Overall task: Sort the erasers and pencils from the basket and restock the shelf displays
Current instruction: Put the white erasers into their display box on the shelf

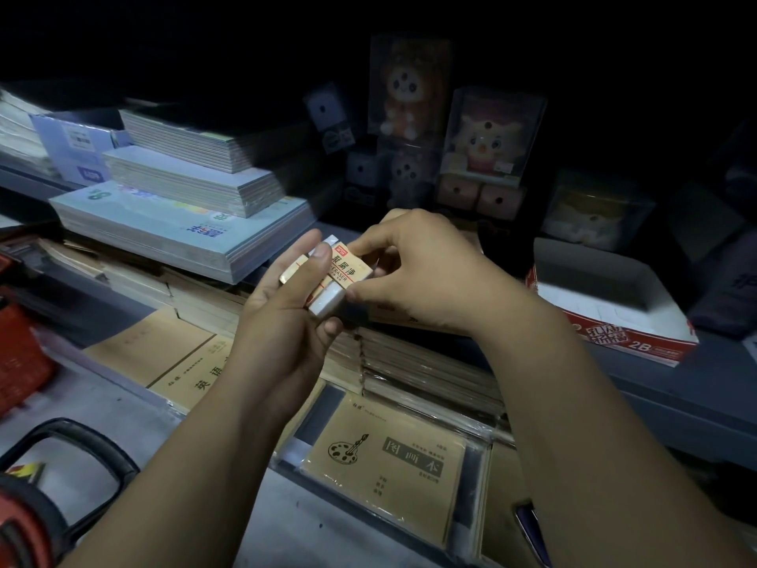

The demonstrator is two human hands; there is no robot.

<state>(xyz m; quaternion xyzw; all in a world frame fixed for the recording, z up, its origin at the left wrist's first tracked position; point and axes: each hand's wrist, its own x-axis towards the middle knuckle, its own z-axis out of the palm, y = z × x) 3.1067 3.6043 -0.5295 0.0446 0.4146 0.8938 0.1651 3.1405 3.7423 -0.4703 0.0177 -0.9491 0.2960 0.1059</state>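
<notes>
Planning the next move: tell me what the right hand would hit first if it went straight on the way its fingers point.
The right hand points leftward and pinches the erasers; pushing on, it would press them into the left hand gripping them. Depth beyond is unclear.

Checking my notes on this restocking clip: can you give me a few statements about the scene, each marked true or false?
1. The left hand and the right hand both hold the erasers. True.
2. The cardboard box on the right is closed. False: its top is open.
3. The red basket sits at the right edge. False: it is at the left edge.
4. A brown notebook with a palette drawing lies below the hands. True.
5. Plush toys in clear boxes stand at the back. True.
</notes>
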